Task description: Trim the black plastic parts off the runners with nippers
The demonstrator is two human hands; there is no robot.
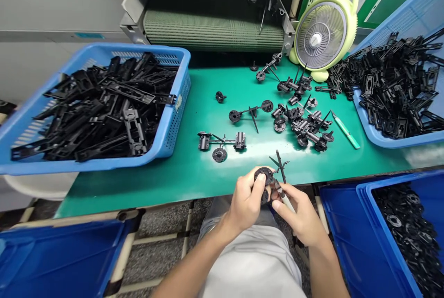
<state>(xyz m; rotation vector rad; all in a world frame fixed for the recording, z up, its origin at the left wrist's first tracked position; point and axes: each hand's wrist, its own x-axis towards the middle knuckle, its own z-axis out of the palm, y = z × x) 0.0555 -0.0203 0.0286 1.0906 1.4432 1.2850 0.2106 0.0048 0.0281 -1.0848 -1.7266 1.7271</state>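
Note:
My left hand (247, 202) is closed round a black moulded plastic piece (265, 175), a round disc joined to thin sprue runners that stick up past my fingers. My right hand (301, 215) is closed on a slim pale tool (286, 201) whose tip meets the same piece. Both hands are held close together just in front of the green table's (194, 168) near edge, above my lap. More black sprue pieces (222, 143) lie on the table beyond my hands, and a heap of them (302, 122) sits further right.
A light blue basket (166, 118) of black frames stands at the left, another (391, 138) at the right. Dark blue bins sit below the table, left (58, 256) and right (350, 233). A green-handled knife (345, 135), a desk fan (324, 30) and a conveyor belt (211, 30) are at the back.

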